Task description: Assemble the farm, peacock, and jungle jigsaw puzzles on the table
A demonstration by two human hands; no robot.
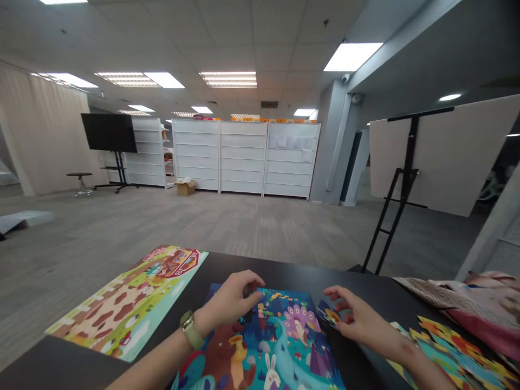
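Note:
A dark blue picture puzzle (292, 341) with a peacock, a white rabbit and a bear lies in front of me on the black table (227, 265). My left hand (233, 298), with a green-strapped watch on its wrist, is over the puzzle's upper left part. Its fingers are curved, with a gap between thumb and forefinger; I see nothing in them. At the puzzle's upper right edge, my right hand (353, 317) grips a small dark puzzle piece (328, 313) with an orange patch. The fingers partly cover this piece.
A farm picture puzzle (134, 300) lies on the table's left side. Loose yellow and teal pieces (459, 352) are heaped at the right, by a bundle of cloth (479, 309). Beyond the table stand a black easel (400, 200), white shelves (244, 157) and a screen (109, 132).

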